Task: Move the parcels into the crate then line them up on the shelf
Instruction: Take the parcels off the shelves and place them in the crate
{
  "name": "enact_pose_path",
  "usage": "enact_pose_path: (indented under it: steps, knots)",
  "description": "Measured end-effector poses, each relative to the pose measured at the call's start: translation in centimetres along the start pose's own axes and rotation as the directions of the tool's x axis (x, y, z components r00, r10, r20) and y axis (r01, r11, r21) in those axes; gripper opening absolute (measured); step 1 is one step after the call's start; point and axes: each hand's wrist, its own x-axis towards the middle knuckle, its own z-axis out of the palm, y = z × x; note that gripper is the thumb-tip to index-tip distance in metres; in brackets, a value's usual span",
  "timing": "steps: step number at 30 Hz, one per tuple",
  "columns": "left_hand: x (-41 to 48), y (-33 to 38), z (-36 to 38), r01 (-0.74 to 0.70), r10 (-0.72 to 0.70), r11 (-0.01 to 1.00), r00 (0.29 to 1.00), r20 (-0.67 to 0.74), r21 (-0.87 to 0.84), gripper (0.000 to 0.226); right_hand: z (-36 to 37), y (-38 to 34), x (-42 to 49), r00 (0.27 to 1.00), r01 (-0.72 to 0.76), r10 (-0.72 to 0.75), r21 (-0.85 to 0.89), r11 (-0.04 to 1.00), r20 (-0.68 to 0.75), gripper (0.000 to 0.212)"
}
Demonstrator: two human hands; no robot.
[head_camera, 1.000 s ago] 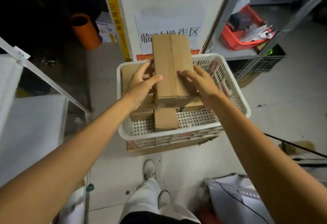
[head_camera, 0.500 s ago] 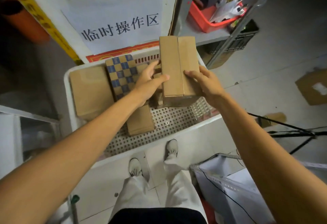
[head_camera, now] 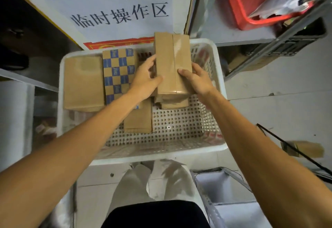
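Both hands grip one long brown cardboard parcel (head_camera: 172, 64), sealed with clear tape down its middle seam, over the right half of a white perforated plastic crate (head_camera: 179, 153). The left hand (head_camera: 145, 82) clasps the parcel's left edge, thumb laid over the top face and fingers curled down the side; the right hand (head_camera: 195, 80) holds the opposite edge the same way, thumb on top near the tape. The parcel's far end reaches past the crate's back rim, and its near end lies above a small stack of brown parcels (head_camera: 175, 104); whether it touches them cannot be told. Inside the crate, a blue-and-brown chequered parcel (head_camera: 117, 73) lies just beside the left hand, with a plain brown parcel (head_camera: 83, 82) against the left wall next to it, and a smaller brown parcel (head_camera: 139, 119) lies partly under the left forearm. Behind the crate hangs a white sign with Chinese characters (head_camera: 118, 14); on a metal shelf (head_camera: 224, 33) to the right sits a red basket (head_camera: 251, 15) of papers
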Motion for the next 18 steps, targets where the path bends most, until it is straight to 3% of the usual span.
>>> enact_pose_path:
  steps: [6,10,18]
  knots:
    - [1.3,-2.3,-2.0,0.011,0.017,0.976,0.992,-0.128,0.216,0.066,3.1,-0.4,3.8,0.993,-0.002,0.003,-0.003,1.000,0.118,0.044]
    - [1.6,-2.9,-3.4,0.003,0.088,0.839,0.986,-0.141,0.543,0.059,4.5,0.1,5.1,0.989,0.011,-0.006,-0.031,0.999,0.150,0.050]
    - [1.9,-4.8,-4.9,0.032,0.016,0.907,0.994,-0.109,0.420,0.059,5.5,0.4,5.5,0.990,0.057,-0.039,-0.131,0.990,0.136,0.053]
